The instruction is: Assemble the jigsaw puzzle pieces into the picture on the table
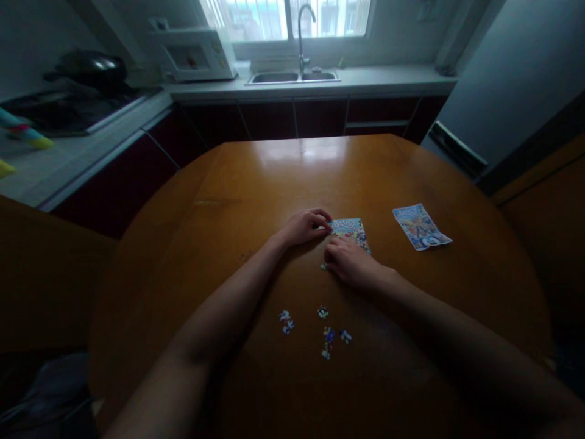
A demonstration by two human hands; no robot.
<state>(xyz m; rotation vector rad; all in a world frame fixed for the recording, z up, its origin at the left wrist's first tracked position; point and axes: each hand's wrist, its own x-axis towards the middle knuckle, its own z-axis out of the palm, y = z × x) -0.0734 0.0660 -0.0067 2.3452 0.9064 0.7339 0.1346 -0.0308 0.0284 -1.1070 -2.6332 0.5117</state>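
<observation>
A partly assembled jigsaw puzzle (350, 225) with a colourful cartoon print lies flat near the middle of the wooden table. My left hand (307, 226) rests at its left edge, fingers bent and the tips closed against the border. Over the puzzle's lower left part is my right hand (351, 261), its fingers curled together and pointing left. A small greenish puzzle piece (323, 266) shows at the right fingertips, partly covered by them. Nearer to me lie loose pieces: white ones (287, 322), a yellowish one (323, 312), a blue-and-red cluster (328, 341) and a dark blue one (345, 336).
A creased printed picture sheet (421, 227) lies to the right on the wooden table (297, 177). Behind stand a counter with a double sink (274, 77), a tap (301, 36) and a white microwave (196, 55). A dark pan (94, 67) sits on the stove at left.
</observation>
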